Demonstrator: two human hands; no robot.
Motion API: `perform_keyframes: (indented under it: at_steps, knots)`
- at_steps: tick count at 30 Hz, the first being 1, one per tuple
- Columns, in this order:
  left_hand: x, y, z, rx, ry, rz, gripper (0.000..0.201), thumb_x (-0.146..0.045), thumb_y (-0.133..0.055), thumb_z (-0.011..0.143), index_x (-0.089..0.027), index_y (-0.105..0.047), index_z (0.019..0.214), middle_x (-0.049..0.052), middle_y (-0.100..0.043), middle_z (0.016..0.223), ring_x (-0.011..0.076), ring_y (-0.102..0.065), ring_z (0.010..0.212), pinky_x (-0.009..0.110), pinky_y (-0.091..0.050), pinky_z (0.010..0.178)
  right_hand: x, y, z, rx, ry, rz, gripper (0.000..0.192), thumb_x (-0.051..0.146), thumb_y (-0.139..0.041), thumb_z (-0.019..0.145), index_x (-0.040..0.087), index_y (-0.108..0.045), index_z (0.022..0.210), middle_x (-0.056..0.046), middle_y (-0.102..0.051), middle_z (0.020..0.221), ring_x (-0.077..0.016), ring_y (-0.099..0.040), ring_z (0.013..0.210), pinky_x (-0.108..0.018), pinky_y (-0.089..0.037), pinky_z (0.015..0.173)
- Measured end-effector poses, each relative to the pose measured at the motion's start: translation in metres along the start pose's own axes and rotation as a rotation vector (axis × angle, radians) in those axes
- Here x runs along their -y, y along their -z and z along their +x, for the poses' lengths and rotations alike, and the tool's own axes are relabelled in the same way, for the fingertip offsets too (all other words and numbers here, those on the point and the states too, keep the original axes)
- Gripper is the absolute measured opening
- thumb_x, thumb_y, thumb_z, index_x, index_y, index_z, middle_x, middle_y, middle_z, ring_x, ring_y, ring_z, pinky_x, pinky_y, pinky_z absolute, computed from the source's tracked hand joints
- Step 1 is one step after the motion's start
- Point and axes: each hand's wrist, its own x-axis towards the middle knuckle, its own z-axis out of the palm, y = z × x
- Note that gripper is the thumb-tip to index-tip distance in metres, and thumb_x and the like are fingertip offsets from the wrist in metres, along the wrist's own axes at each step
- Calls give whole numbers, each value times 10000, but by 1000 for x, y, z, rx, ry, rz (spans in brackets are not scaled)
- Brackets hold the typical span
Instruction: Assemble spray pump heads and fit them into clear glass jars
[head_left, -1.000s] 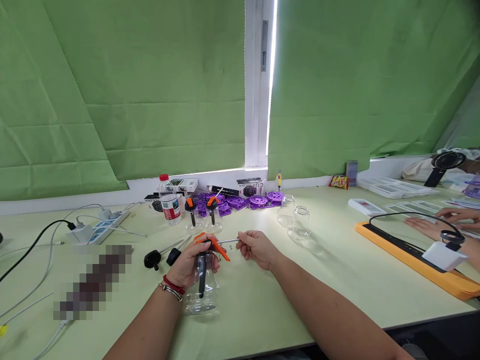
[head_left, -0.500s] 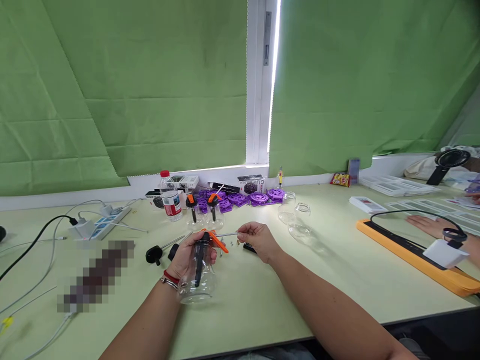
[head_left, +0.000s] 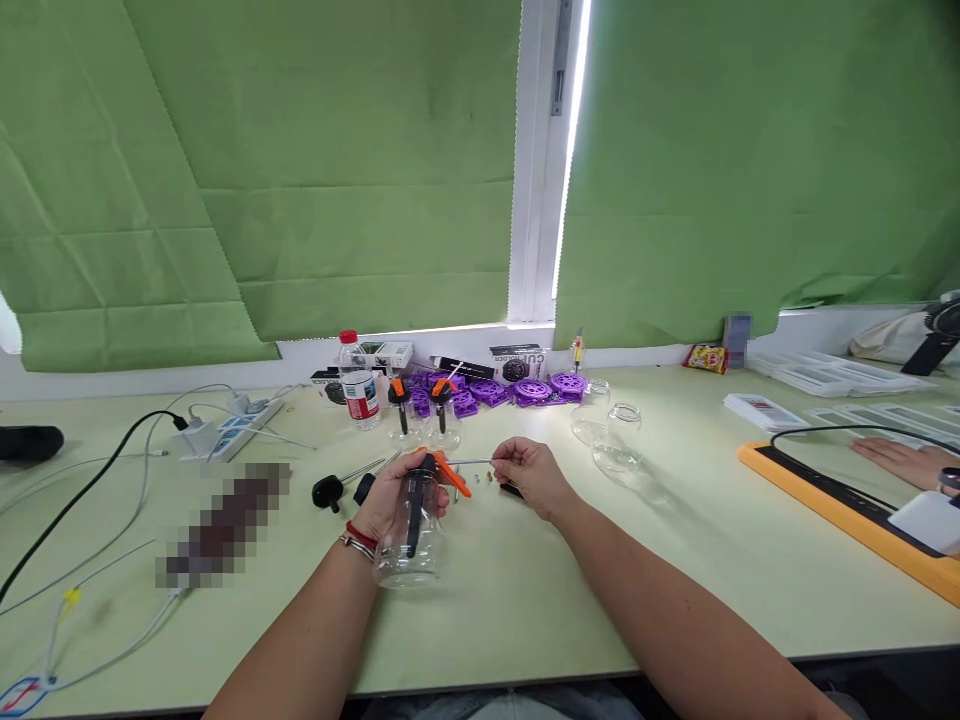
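Head view. A clear plastic spray bottle with a black neck and an orange trigger head (head_left: 415, 520) is gripped by the left hand (head_left: 396, 497), whose fingers are wrapped about the bottle's neck and shoulder; the bottle is tilted, base toward 6 o'clock, trigger toward 2 o'clock. A thin pale rod (head_left: 469, 462) is pinched at its outer end between thumb and fingertips of the right hand (head_left: 531, 474). The rod's long axis is laid almost level, from the trigger head at 9 o'clock to the pinch at 3 o'clock; the bottle thus lies at 9 o'clock from the right hand's grip, and the left hand is the nearer to it. Small loose parts (head_left: 482, 480) and a short black piece (head_left: 511, 489) are seen on the pale green table (head_left: 675, 560) just below the rod.

At 12 o'clock from the hands, two small assembled spray bottles with orange triggers (head_left: 420, 415) stand before purple plastic wheel-shaped parts (head_left: 525, 388). On a black-and-white carton (head_left: 517, 362) the words "CUP HOLDER" are read, inverted. The label of the red-capped water bottle (head_left: 358, 385) is too small to be read. Another person's hand (head_left: 896, 460) rests at 3 o'clock, well apart.
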Motion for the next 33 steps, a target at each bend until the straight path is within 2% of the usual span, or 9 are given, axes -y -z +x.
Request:
perform_keyframes:
  at_steps: [3, 10, 16, 19, 21, 24, 26, 29, 33]
  knots:
    - [-2, 0, -1, -15, -49, -45, 258, -335, -506, 802, -112, -633, 838, 104, -690, 677, 182, -626, 517, 287, -494, 505, -3, 5, 2, -11, 16, -188, 182, 320, -672, 657, 175, -597, 736, 13, -578, 605, -120, -532, 541, -283, -447, 572]
    - [-1, -6, 3, -284, -319, -126, 163, -282, -560, 805, -128, -611, 810, 76, -703, 690, 194, -676, 692, 314, -541, 679, -6, -5, 1, 222, 210, -1272, 161, 122, -559, 770, 181, -699, 717, -72, -639, 863, -186, -567, 816, -280, -386, 697]
    - [-2, -9, 4, -336, -346, -127, 140, -268, -577, 805, -131, -594, 826, 72, -700, 716, 190, -675, 704, 314, -545, 679, -10, -10, 6, 212, 203, -1354, 172, 134, -544, 809, 171, -710, 781, -93, -623, 881, -204, -554, 849, -288, -379, 719]
    - [-1, -7, 6, -328, -383, -133, 142, -270, -598, 796, -137, -599, 846, 60, -692, 734, 179, -667, 711, 316, -542, 695, -4, -10, 1, 109, 205, -1212, 168, 210, -532, 843, 174, -695, 858, -94, -610, 935, -207, -545, 894, -301, -388, 773]
    - [1, -7, 8, -297, -442, -140, 170, -301, -621, 786, -149, -606, 861, 46, -688, 774, 163, -655, 720, 318, -535, 721, 3, -13, -9, 85, 161, -904, 266, 352, -466, 891, 185, -673, 882, -84, -606, 944, -196, -550, 886, -312, -407, 789]
    - [6, -10, 8, -185, -577, -152, 244, -367, -658, 761, -177, -613, 907, 35, -678, 912, 150, -634, 820, 308, -509, 789, 13, -22, -27, 268, -81, -224, 483, 598, -353, 869, 209, -594, 1023, -70, -610, 930, -188, -588, 834, -318, -466, 705]
    - [10, -13, 8, -93, -632, -122, 300, -383, -688, 733, -198, -611, 957, 36, -656, 1022, 162, -605, 942, 302, -479, 844, 18, -25, -34, 387, -246, 95, 523, 649, -427, 811, 246, -484, 1140, -50, -598, 944, -176, -616, 757, -336, -499, 657]
    - [15, -17, 6, -70, -602, 45, 311, -332, -712, 714, -208, -611, 980, 40, -636, 1076, 161, -584, 974, 276, -455, 840, 23, -22, -34, 261, -312, 201, 503, 588, -621, 714, 237, -471, 1041, -6, -558, 875, -116, -576, 608, -290, -510, 562]
    - [21, -18, 7, -304, -532, 402, 224, -386, -642, 762, -166, -617, 797, 9, -623, 722, 108, -538, 602, 207, -402, 532, 26, -14, -28, 111, -278, 75, 472, 575, -641, 694, 236, -477, 978, 16, -496, 834, -68, -466, 498, -212, -416, 398]
